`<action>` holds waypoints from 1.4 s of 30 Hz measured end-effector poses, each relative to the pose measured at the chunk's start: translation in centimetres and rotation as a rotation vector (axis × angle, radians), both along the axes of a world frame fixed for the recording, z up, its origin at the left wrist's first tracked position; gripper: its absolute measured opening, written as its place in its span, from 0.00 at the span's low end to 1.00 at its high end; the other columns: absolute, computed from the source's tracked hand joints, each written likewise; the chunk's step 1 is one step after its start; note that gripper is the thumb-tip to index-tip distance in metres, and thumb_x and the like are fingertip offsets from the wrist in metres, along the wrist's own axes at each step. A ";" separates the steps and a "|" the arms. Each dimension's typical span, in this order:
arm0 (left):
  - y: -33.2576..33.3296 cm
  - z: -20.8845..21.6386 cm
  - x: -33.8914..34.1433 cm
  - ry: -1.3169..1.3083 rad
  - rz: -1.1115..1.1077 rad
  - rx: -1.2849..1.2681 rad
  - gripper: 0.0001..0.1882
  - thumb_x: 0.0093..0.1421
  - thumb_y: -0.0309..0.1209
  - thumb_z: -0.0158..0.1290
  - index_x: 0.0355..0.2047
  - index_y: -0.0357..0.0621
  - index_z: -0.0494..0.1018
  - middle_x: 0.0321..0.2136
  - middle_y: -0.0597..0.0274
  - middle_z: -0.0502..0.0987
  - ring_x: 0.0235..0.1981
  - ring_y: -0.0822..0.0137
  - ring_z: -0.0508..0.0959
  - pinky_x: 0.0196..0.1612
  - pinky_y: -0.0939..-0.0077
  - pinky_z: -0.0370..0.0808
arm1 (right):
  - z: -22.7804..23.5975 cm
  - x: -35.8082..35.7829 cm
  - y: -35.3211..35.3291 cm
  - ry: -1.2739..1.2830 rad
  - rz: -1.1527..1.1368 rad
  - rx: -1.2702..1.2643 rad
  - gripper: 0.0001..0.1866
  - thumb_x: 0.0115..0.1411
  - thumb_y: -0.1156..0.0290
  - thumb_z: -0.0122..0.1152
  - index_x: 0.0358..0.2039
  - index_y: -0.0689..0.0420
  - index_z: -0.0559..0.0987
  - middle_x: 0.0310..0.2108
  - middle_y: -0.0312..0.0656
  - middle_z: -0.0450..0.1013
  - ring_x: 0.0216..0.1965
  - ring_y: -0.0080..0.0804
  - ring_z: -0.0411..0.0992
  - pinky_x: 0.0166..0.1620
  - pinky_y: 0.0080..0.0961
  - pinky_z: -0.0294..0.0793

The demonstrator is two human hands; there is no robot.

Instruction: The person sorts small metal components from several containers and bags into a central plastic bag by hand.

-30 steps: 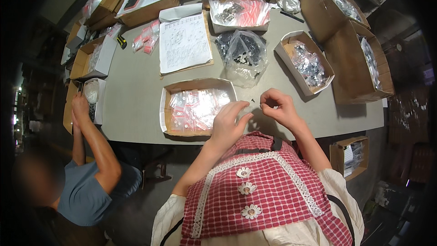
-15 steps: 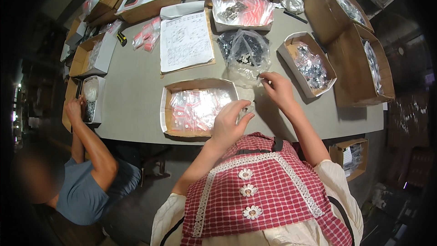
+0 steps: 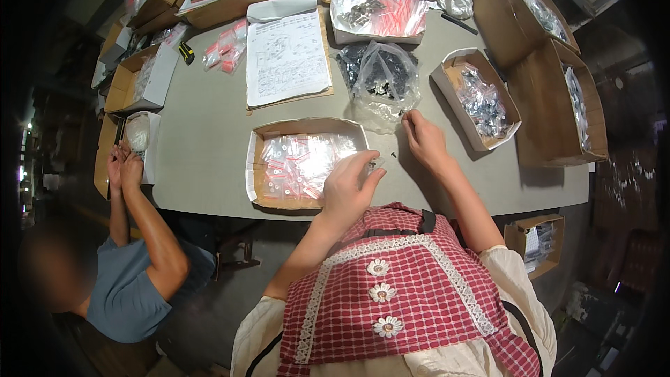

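Grey worktable (image 3: 202,160) is filling the middle of the view, boxes lining its edges. Person in a red checked apron (image 3: 349,321) is working at the near edge. Left hand (image 3: 361,173) is curling beside the box of sachets, thumb and fingers grasping a small clear bag (image 3: 375,165); its contents are showing too small to tell. Right hand (image 3: 420,138) is pinching a small dark piece (image 3: 403,113) at the fingertips, just at the near edge of a large clear bag (image 3: 380,117) that is holding black parts (image 3: 380,89). One dark screw-like piece (image 3: 393,155) is lying loose on the table between both hands. Shallow open box (image 3: 250,176) is sitting left of the left hand, holding red-striped sachets (image 3: 283,167). White-sided box (image 3: 452,103) with bagged metal parts is standing right of the large bag; another box (image 3: 380,37) with red-striped bags is standing behind it. Printed sheet (image 3: 287,56) is lying left of the large bag, with a yellow-black cutter (image 3: 185,53) farther left. Co-worker in a blue shirt (image 3: 132,293) is sitting at far left, both hands (image 3: 124,166) meeting over a box there.
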State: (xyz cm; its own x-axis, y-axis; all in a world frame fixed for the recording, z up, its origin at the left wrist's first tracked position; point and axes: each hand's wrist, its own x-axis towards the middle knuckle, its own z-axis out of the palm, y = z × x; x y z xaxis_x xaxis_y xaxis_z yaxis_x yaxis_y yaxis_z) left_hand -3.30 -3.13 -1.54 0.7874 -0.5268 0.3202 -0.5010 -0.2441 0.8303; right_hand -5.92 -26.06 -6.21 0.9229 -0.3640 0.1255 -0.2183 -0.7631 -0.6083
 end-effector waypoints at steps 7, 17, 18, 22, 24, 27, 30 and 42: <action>-0.7 0.5 0.0 0.013 -0.040 0.013 0.16 0.56 0.26 0.65 0.45 0.40 0.80 0.41 0.53 0.82 0.38 0.59 0.83 0.40 0.70 0.80 | 0.8 -3.6 3.0 0.089 0.204 -0.126 0.08 0.62 0.67 0.57 0.36 0.58 0.73 0.35 0.50 0.76 0.35 0.55 0.77 0.37 0.45 0.77; -0.2 0.6 0.0 -0.066 -0.055 0.024 0.17 0.55 0.25 0.65 0.45 0.38 0.79 0.42 0.51 0.82 0.42 0.54 0.82 0.45 0.66 0.79 | 6.3 -4.1 3.4 -0.277 0.304 0.246 0.10 0.54 0.77 0.67 0.39 0.58 0.81 0.31 0.41 0.75 0.29 0.35 0.76 0.32 0.27 0.76; -0.3 0.7 -0.1 -0.063 -0.060 0.023 0.17 0.55 0.25 0.64 0.45 0.38 0.79 0.42 0.51 0.82 0.42 0.54 0.82 0.45 0.66 0.79 | 7.3 -4.2 3.5 -0.281 0.347 0.229 0.10 0.55 0.76 0.67 0.39 0.58 0.82 0.32 0.41 0.76 0.29 0.34 0.76 0.33 0.27 0.76; -0.5 0.7 -0.2 -0.072 -0.062 0.016 0.17 0.54 0.23 0.63 0.46 0.38 0.78 0.42 0.50 0.81 0.43 0.53 0.82 0.46 0.65 0.79 | 9.6 -4.6 4.2 -0.258 0.428 0.274 0.12 0.57 0.74 0.68 0.42 0.57 0.82 0.37 0.41 0.76 0.30 0.32 0.76 0.34 0.26 0.77; -0.5 0.8 -0.3 -0.076 -0.063 0.006 0.17 0.53 0.22 0.62 0.46 0.38 0.78 0.42 0.50 0.81 0.43 0.53 0.82 0.47 0.65 0.79 | 10.4 -4.8 4.6 -0.224 0.402 0.386 0.12 0.57 0.74 0.68 0.43 0.58 0.82 0.38 0.41 0.76 0.31 0.34 0.76 0.35 0.26 0.77; -0.7 1.3 -0.3 -0.075 -0.073 -0.001 0.18 0.52 0.21 0.62 0.45 0.37 0.78 0.41 0.50 0.81 0.43 0.53 0.82 0.46 0.65 0.79 | 9.5 -5.0 4.6 -0.309 0.349 0.387 0.12 0.59 0.72 0.67 0.43 0.59 0.83 0.41 0.42 0.76 0.35 0.34 0.76 0.37 0.27 0.77; -0.5 1.3 -0.2 -0.102 -0.092 0.039 0.18 0.51 0.21 0.62 0.45 0.38 0.77 0.40 0.51 0.81 0.42 0.54 0.82 0.44 0.65 0.78 | 9.4 -4.8 4.9 -0.279 0.373 0.119 0.10 0.59 0.72 0.66 0.41 0.59 0.83 0.43 0.43 0.76 0.38 0.34 0.76 0.39 0.27 0.77; 0.0 0.9 0.0 0.345 -0.055 -0.119 0.16 0.60 0.23 0.58 0.49 0.35 0.75 0.43 0.57 0.81 0.42 0.69 0.80 0.44 0.74 0.77 | 9.0 -5.3 1.8 -0.059 0.138 0.672 0.09 0.65 0.71 0.63 0.38 0.64 0.82 0.31 0.37 0.80 0.31 0.19 0.75 0.35 0.21 0.75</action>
State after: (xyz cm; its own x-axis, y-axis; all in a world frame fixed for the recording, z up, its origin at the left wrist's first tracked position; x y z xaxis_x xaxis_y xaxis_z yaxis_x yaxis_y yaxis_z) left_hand -3.33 -3.11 -0.69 0.8315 -0.5460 0.1022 -0.1958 -0.1160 0.9738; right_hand -11.25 -24.30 2.78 0.9650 -0.2600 -0.0350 -0.0982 -0.2342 -0.9672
